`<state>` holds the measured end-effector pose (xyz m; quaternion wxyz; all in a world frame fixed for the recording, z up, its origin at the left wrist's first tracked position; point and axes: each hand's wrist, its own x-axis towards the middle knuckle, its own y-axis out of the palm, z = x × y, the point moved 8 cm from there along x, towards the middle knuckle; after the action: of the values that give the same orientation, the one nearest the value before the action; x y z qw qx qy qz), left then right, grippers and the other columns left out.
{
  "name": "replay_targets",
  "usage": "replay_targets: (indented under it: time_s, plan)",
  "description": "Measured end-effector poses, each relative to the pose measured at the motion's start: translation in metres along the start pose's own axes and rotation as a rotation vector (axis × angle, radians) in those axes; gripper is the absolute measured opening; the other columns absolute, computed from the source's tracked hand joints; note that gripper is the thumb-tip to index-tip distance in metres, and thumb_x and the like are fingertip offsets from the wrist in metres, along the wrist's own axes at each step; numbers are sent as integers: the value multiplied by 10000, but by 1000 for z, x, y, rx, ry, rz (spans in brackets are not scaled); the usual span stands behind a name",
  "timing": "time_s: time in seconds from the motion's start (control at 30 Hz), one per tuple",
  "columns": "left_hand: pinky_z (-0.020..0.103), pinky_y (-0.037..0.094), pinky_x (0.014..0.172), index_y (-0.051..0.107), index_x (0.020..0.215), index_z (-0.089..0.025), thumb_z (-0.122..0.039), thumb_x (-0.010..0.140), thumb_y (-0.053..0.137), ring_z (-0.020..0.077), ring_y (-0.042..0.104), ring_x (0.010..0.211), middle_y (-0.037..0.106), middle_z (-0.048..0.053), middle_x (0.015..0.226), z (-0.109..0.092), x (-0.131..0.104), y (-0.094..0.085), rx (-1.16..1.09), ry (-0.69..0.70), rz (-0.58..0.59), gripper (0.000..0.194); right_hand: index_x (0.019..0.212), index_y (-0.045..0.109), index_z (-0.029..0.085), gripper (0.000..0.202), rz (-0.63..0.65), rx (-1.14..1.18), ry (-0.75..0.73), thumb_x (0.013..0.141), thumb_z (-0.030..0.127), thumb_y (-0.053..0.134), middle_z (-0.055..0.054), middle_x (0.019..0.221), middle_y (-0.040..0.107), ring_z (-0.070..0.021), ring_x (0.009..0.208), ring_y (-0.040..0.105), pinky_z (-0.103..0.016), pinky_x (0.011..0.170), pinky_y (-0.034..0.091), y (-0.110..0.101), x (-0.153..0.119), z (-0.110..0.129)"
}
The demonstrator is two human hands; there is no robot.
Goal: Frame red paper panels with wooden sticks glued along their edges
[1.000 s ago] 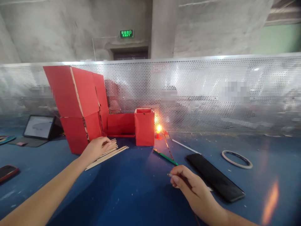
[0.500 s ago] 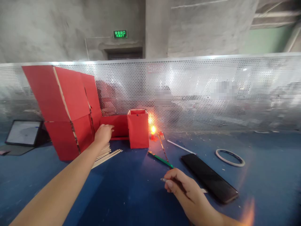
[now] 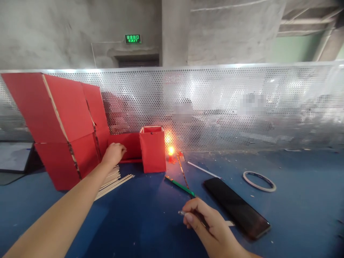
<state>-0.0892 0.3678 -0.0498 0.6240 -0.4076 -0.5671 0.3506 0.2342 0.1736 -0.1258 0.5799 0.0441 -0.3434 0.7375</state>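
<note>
My left hand (image 3: pixel 113 156) is beside the tall red box (image 3: pixel 80 114), over a bundle of thin wooden sticks (image 3: pixel 114 185). Its fingers are bent together, and what they hold, if anything, is hidden. Behind it lies a long red piece (image 3: pixel 128 147), and close by stands a small open-topped red box (image 3: pixel 153 152). In the lower middle, my right hand (image 3: pixel 205 220) is closed in a pinch on a slim thing with a silvery tip (image 3: pixel 181 213); the rest of it is covered by the fingers. Just beyond that hand lies a green pencil-like stick (image 3: pixel 180 186).
A lit candle (image 3: pixel 171 152) burns right of the small box, with a thin dark-speckled stick (image 3: pixel 183 170) near it. To the right are a white strip (image 3: pixel 202 169), a black phone (image 3: pixel 236 208) and a tape roll (image 3: pixel 259 181). A perforated metal panel (image 3: pixel 215 136) bounds the far edge.
The view has shifted slightly, so most things appear a little further left. Both hands keep nearly the same pose and place relative to the boxes and sticks.
</note>
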Motion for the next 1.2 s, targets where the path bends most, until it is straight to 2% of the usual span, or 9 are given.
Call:
replay_targets:
  time_s: [0.17,0.6,0.7,0.87,0.93,1.0,1.1,1.2]
  plan:
    - [455,568,885,635,1172,-193,-340,949,622,241,663,1034,659,84,1222,8,-3,-8,-49,-56,-72,268,894,601,218,234,16,23,39,1004,363,453,-17,771,636,-155,708,597,-254,653,485,1,-1,-2]
    - [465,566,890,633,1176,-187,-331,945,629,245,662,1041,658,85,1222,20,-8,-53,-197,-79,-299,272,887,591,211,279,6,19,29,1003,406,428,-21,758,612,-170,707,582,-278,655,473,1,-1,5]
    - [471,561,898,635,1169,-184,-330,945,629,247,659,1049,659,85,1220,23,-16,-69,-283,-125,-400,268,873,587,209,300,3,21,29,1000,427,425,-24,748,607,-171,693,577,-282,642,471,1,0,6]
    - [462,560,884,654,1105,-167,-341,935,642,235,670,1005,684,73,1144,29,-31,-109,-532,-238,-595,243,883,583,209,329,2,25,34,1001,469,420,-27,752,607,-175,700,576,-293,652,473,1,0,2]
    - [448,565,858,652,1092,-161,-358,939,635,225,675,967,689,67,1103,28,-41,-123,-672,-291,-665,250,885,581,209,350,3,38,42,997,500,422,-26,750,601,-176,699,572,-299,654,474,2,-1,1]
    - [426,571,822,637,1098,-159,-373,949,615,215,676,927,686,62,1069,21,-58,-130,-830,-341,-701,262,892,578,208,382,2,71,51,991,538,415,-25,752,595,-176,699,571,-307,660,479,3,-2,1]
    - [371,577,742,607,1036,-164,-368,928,626,190,687,835,691,39,971,-5,-92,-116,-1077,-356,-585,231,906,570,208,425,-4,150,85,972,599,415,-18,754,586,-171,697,576,-316,674,497,3,-1,3]
    - [308,546,596,498,849,-234,-438,813,660,188,686,676,667,-31,745,-43,-138,-80,-1231,-366,-339,263,895,562,214,459,-36,242,157,916,664,476,-6,750,579,-159,672,573,-313,660,519,1,1,2]
